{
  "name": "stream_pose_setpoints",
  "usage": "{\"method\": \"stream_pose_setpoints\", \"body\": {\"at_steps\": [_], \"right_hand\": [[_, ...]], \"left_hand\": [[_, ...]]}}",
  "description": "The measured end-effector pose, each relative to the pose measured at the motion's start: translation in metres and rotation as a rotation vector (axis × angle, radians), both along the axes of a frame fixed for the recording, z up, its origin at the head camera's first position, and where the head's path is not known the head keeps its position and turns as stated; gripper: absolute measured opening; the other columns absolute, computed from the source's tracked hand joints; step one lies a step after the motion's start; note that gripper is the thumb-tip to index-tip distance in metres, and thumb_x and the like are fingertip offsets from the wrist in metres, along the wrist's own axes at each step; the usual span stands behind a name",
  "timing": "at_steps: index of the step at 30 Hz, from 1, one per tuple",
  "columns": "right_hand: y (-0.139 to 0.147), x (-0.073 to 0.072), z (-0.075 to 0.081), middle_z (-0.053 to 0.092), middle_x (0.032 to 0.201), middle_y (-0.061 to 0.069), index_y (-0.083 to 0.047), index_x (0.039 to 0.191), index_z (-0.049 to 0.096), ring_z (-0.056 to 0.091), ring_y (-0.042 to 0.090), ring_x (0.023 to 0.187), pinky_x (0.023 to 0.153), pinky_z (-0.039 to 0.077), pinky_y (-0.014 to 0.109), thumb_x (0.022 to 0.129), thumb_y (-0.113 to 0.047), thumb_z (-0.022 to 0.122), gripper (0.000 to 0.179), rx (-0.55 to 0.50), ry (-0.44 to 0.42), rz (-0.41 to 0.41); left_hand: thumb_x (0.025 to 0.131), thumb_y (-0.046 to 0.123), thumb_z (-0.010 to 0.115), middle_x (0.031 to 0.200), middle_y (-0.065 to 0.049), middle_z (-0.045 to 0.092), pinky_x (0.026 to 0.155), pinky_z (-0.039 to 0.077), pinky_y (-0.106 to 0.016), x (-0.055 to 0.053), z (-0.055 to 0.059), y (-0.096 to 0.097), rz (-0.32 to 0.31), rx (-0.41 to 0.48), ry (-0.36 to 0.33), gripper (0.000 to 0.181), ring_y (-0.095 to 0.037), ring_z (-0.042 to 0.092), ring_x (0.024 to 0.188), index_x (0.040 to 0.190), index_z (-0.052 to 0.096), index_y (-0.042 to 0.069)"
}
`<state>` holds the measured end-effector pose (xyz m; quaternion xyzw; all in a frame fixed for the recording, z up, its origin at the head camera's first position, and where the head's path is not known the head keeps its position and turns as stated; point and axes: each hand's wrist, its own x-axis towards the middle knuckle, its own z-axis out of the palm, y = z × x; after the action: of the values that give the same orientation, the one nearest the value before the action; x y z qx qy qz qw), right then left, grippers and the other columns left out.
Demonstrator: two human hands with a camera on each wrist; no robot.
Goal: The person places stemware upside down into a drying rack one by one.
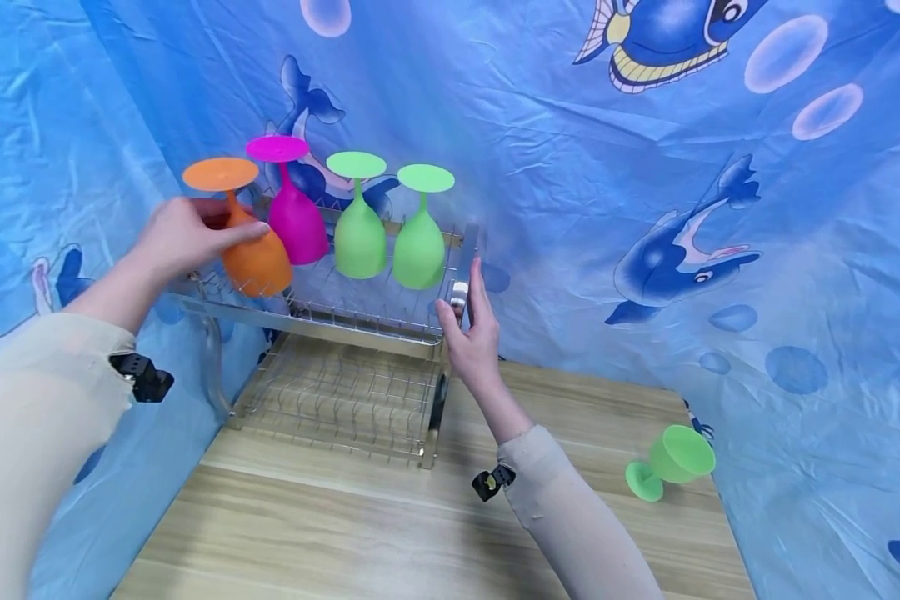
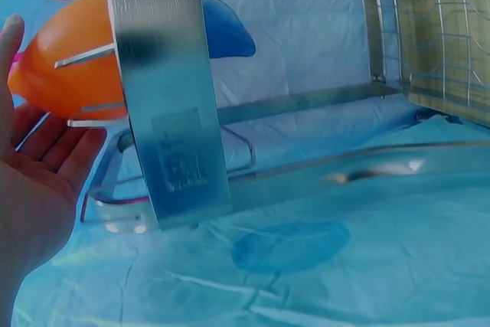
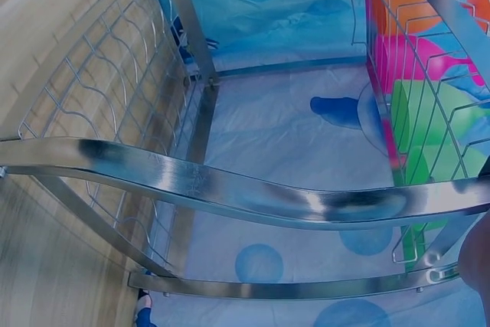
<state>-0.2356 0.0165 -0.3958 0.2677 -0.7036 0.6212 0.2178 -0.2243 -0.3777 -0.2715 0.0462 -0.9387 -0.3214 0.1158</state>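
Note:
My left hand (image 1: pixel 187 233) grips an orange plastic goblet (image 1: pixel 258 265) by its bowl, thumb across the near side. The goblet is upside down, foot upward, at the left end of the upper tier of a metal dish rack (image 1: pixel 360 335). In the left wrist view, the fingers of the left hand (image 2: pixel 46 181) lie against the orange bowl, partly behind the rack's frame. Beside it stand an upturned magenta goblet (image 1: pixel 297 225) and two upturned green goblets (image 1: pixel 360 242). My right hand (image 1: pixel 474 333) holds the rack's right end frame between thumb and fingers.
Another green goblet (image 1: pixel 682 455) lies on its side on the wooden table (image 1: pixel 307 533), at the right. The rack's lower wire tier (image 3: pixel 92 89) sits just over the tabletop. Blue curtains (image 1: pixel 555 208) printed with sea animals hang behind and at both sides.

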Motion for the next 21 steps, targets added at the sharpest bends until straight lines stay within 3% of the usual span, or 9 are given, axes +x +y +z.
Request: {"method": "stream_pose_setpoints", "body": {"at_steps": [2, 5, 10, 15, 18, 19, 21], "right_hand": [[0.000, 0.000, 0.000, 0.017, 0.178, 0.006, -0.016, 0.172, 0.019, 0.061, 0.012, 0.087, 0.083, 0.056, 0.018, 0.106, -0.010, 0.067, 0.082, -0.002, -0.001, -0.008], [0.000, 0.000, 0.001, 0.018, 0.177, 0.008, -0.015, 0.171, 0.019, 0.060, 0.009, 0.087, 0.084, 0.055, 0.016, 0.105, -0.006, 0.067, 0.082, 0.004, -0.001, -0.021], [0.000, 0.008, 0.011, 0.017, 0.176, 0.017, -0.005, 0.169, 0.018, 0.059, 0.004, 0.085, 0.083, 0.053, 0.014, 0.104, 0.000, 0.065, 0.081, 0.007, -0.003, -0.026], [0.002, 0.025, 0.030, 0.019, 0.174, 0.026, 0.005, 0.167, 0.020, 0.060, 0.008, 0.085, 0.082, 0.054, 0.015, 0.103, 0.003, 0.064, 0.077, 0.004, 0.003, -0.012], [0.003, 0.027, 0.033, 0.020, 0.173, 0.026, 0.006, 0.166, 0.021, 0.065, 0.017, 0.088, 0.086, 0.055, 0.017, 0.103, 0.002, 0.065, 0.076, 0.019, 0.001, -0.012], [0.003, 0.028, 0.034, 0.020, 0.173, 0.026, 0.007, 0.166, 0.021, 0.067, 0.022, 0.089, 0.088, 0.056, 0.018, 0.103, 0.002, 0.065, 0.076, 0.024, 0.000, -0.011], [0.004, 0.027, 0.034, 0.021, 0.173, 0.025, 0.006, 0.166, 0.021, 0.069, 0.030, 0.092, 0.091, 0.056, 0.019, 0.103, 0.002, 0.066, 0.077, 0.033, -0.001, -0.015]], "left_hand": [[0.093, 0.073, 0.067, 0.141, -0.030, 0.064, 0.086, 0.060, -0.052, 0.003, 0.001, -0.002, -0.003, -0.002, -0.028, 0.088, -0.046, 0.060, 0.123, 0.145, 0.064, 0.002], [0.094, 0.072, 0.066, 0.153, -0.030, 0.055, 0.101, 0.052, -0.068, 0.010, 0.004, -0.005, -0.012, 0.004, -0.053, 0.095, -0.052, 0.053, 0.136, 0.158, 0.051, 0.003], [0.098, 0.066, 0.065, 0.160, -0.026, 0.049, 0.106, 0.047, -0.071, 0.027, 0.007, -0.006, -0.017, 0.024, -0.041, 0.090, -0.052, 0.048, 0.142, 0.164, 0.043, 0.010], [0.098, 0.064, 0.068, 0.163, -0.022, 0.047, 0.106, 0.045, -0.071, 0.054, 0.010, 0.000, 0.022, 0.030, -0.022, 0.087, -0.050, 0.048, 0.144, 0.165, 0.043, 0.015], [0.096, 0.063, 0.072, 0.156, -0.025, 0.054, 0.090, 0.062, -0.050, 0.070, 0.010, 0.004, 0.021, -0.050, 0.000, 0.083, -0.047, 0.056, 0.134, 0.160, 0.052, 0.015], [0.095, 0.063, 0.073, 0.153, -0.026, 0.057, 0.080, 0.061, -0.041, 0.075, 0.010, 0.006, 0.014, -0.079, 0.004, 0.081, -0.045, 0.057, 0.129, 0.158, 0.054, 0.015], [0.094, 0.061, 0.076, 0.147, -0.028, 0.061, 0.065, 0.050, -0.027, 0.081, 0.012, 0.012, -0.007, -0.142, 0.022, 0.078, -0.043, 0.059, 0.122, 0.154, 0.060, 0.014]]}}
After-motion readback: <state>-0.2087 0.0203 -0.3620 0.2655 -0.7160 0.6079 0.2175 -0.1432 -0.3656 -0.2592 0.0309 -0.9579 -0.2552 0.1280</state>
